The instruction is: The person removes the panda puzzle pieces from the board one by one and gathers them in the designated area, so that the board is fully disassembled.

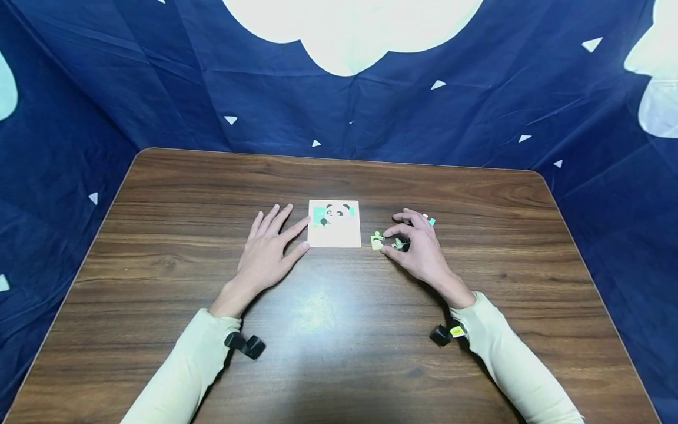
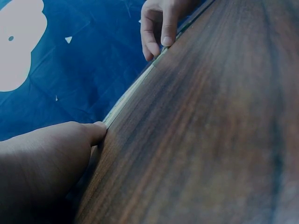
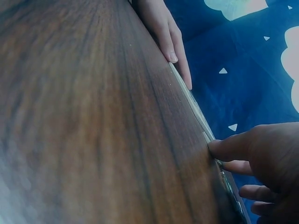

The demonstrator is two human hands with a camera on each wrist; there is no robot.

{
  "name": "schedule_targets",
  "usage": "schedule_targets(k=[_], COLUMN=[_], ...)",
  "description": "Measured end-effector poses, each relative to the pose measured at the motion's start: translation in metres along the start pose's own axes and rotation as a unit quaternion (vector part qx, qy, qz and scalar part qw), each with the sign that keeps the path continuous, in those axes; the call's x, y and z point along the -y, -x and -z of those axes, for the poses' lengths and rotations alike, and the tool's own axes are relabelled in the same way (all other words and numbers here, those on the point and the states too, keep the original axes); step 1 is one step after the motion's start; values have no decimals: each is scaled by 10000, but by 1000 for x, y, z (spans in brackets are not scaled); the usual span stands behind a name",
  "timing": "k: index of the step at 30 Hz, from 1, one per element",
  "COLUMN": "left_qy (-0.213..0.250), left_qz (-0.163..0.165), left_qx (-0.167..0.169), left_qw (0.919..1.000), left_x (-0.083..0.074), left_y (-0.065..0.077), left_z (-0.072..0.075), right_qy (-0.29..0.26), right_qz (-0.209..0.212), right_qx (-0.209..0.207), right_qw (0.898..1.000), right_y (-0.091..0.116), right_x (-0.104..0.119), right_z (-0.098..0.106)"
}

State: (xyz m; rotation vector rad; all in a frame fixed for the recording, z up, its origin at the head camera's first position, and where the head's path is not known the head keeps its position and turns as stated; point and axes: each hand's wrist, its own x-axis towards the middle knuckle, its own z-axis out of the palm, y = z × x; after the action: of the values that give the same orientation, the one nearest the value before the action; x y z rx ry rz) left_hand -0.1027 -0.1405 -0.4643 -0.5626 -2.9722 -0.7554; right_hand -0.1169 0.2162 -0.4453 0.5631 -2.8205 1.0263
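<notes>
A white puzzle board [image 1: 339, 238] lies on the table, its upper part showing a panda face on green and its lower part plain white. My left hand [image 1: 267, 253] is spread flat at the board's left side, thumb and index fingertip at its edge. Right of the board is a green and yellow jigsaw piece [image 1: 376, 241]; my right hand [image 1: 421, 247] pinches it between thumb and index finger. Another green piece [image 1: 398, 243] lies under the curve of that hand. In the right wrist view the right thumb [image 3: 229, 147] is low at the pieces.
More small pieces [image 1: 432, 221] show beyond the right hand's knuckles, partly covered by it. The brown wooden table [image 1: 318, 365] ends at the back against a blue cloth [image 1: 175, 88] with white shapes. Each wrist carries a small black camera [image 1: 254, 347].
</notes>
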Motion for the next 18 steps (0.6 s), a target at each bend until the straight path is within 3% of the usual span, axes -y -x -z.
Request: schedule_targets(k=[7, 12, 18], left_qy=[-1, 23, 26], left_qz=[-32, -20, -4], left_qx=[-53, -56, -40], left_qw=[10000, 10000, 10000], left_x=[1, 0, 1], left_y=[0, 0, 0], left_z=[-1, -1, -1], right_qy=[-143, -258, -303], right_qz=[315, 283, 230], right_qx=[-312, -434, -387], right_qw=[9989, 9983, 9985], right_y=[-1, -2, -1], right_x=[-27, -40, -19], right_z=[-12, -17, -7])
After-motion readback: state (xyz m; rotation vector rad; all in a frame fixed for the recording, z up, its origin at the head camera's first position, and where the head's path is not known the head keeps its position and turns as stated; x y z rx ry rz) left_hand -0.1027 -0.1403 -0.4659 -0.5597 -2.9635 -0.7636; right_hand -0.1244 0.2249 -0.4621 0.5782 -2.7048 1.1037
